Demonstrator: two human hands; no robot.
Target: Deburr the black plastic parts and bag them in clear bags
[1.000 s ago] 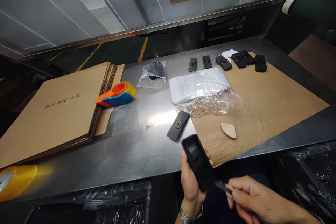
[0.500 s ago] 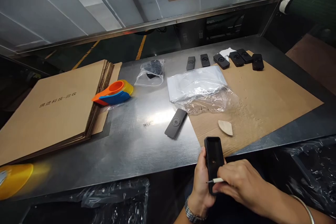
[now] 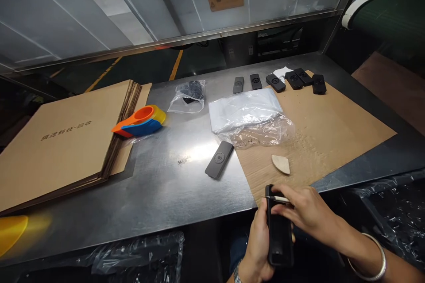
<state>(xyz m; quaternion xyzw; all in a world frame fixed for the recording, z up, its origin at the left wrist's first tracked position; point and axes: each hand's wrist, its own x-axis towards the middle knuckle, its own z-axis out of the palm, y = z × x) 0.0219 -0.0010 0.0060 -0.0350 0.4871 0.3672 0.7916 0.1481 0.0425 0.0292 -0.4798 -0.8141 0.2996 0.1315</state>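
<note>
My left hand [image 3: 258, 241] is closed around a black plastic housing [image 3: 280, 243], a long, hollow case with its open side facing up, just off the table's front edge. In the fingers of my right hand [image 3: 303, 205] is a thin, white-handled tool [image 3: 280, 199] with a narrow dark tip; its exact kind I cannot tell. The tip points left, over the far end of the housing. A grey case [image 3: 219, 159] with a round button pad lies on the metal table. Beyond my hands, a beige wedge-shaped pad [image 3: 280, 164] rests on a cardboard sheet [image 3: 345, 128].
Several dark cases [image 3: 275, 82] line the table's back. A stack of clear plastic bags [image 3: 245, 110] lies mid-table. Further left are a bag with dark parts [image 3: 189, 95], an orange-and-blue tape dispenser [image 3: 141, 120] and stacked cardboard [image 3: 66, 137]. Plastic-lined bins [image 3: 398, 212] sit below the front edge.
The tool in my right hand has moved from the housing's near end to its far end. The housing has shifted slightly right and nearer to me, still in my left hand.
</note>
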